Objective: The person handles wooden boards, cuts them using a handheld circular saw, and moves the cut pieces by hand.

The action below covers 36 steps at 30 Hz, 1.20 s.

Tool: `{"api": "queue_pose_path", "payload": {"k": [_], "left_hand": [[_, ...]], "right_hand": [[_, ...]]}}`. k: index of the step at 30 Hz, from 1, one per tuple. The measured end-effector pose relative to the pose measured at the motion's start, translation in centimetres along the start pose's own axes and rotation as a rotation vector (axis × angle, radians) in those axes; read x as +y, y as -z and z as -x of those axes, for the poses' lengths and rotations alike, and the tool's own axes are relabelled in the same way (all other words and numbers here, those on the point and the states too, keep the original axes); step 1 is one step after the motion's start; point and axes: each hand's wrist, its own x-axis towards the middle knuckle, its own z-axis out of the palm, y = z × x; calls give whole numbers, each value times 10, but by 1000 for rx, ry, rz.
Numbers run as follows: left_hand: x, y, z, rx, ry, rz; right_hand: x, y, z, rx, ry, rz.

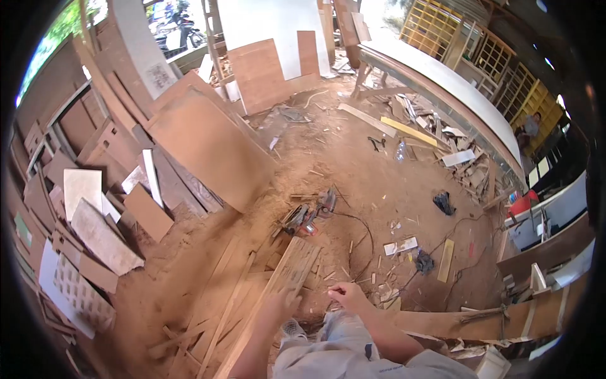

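Two bare hands are positioned in front of the grey trousers (338, 344). The left hand (283, 307) is at the near part of the long wooden boards (291, 260); motion blur obscures its fingers, so whether it grasps the boards or only passes over them cannot be told. The right hand (350, 295) is curled, thumb near forefinger; no object is discernible, and a small item pinched there cannot be ruled out. The boards lie lengthwise on the ground, their far ends near a corded power tool (309, 216), apparently a saw. Hazards: the boards may shift or tip if pressed off-centre, since loose wooden strips (221, 303) lie beside them and the support underneath is not fully visible. The power cord (371, 243) loops across the littered floor; a foot or board catching it could drag the tool. Scattered offcuts could turn underfoot and cause a stumble towards the tool. Whether the tool is running cannot be determined.
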Motion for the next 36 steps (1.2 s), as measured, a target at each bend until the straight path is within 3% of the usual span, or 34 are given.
{"api": "queue_pose_path", "payload": {"k": [4,7,10,13,14,22,26,28,31,34,36], "left_hand": [[26,-29,-135,334,-417,-169],[48,-53,-206,378,-406,-212],[47,-70,-247,276,-236,-358],[51,-83,-277,298,34,-284],[50,-88,-284,269,74,-330],[43,-116,-326,258,264,-434],[26,-116,-320,243,188,-473],[28,-116,-325,220,201,-503],[24,-112,-321,176,221,-538],[19,-110,-317,161,239,-475],[17,-108,-317,162,255,-478]], "right_hand": [[14,41,-52,98,-32,-61],[24,62,-115,123,-54,-100],[75,68,-206,110,-166,-275],[121,69,-295,45,-175,-230],[114,79,-323,23,-240,-241],[261,83,-532,72,-311,-6],[314,72,-629,-35,-209,490],[307,67,-666,-101,140,784],[342,17,-721,-91,595,952],[359,-19,-761,-372,457,1108],[364,-45,-775,-402,388,1239]]}}
